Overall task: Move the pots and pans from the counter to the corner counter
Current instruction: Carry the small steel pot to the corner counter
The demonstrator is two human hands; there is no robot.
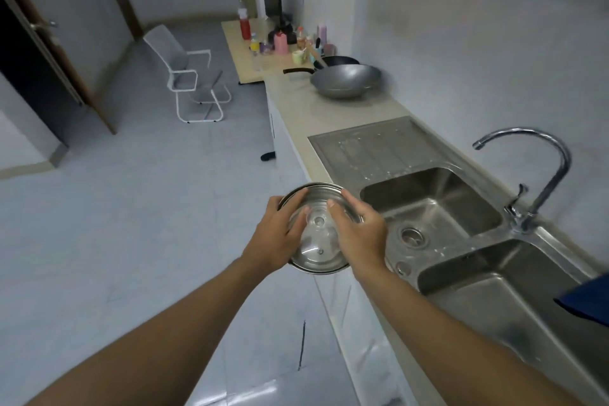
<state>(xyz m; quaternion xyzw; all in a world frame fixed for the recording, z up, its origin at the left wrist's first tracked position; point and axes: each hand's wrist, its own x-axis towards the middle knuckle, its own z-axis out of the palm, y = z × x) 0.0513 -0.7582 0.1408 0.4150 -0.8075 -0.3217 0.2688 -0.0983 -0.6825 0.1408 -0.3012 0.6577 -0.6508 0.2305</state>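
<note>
A steel pot with a glass lid (318, 255) hangs in the air in front of the counter edge, next to the sink. My left hand (280, 234) grips its left side and my right hand (357, 234) grips its right side, thumbs resting on the lid near the clear knob. Farther along the beige counter (296, 112) sits a large grey wok (346, 81) with a black handle pointing left. Behind it lies a dark pan (339, 60) with a wooden utensil in it.
A double steel sink (428, 204) with drainboard and curved tap (534, 181) fills the counter to my right. Bottles and cups (283, 39) crowd a wooden table beyond the wok. A white chair (188, 76) stands on the floor at left. Blue cloth (590, 303) shows at right.
</note>
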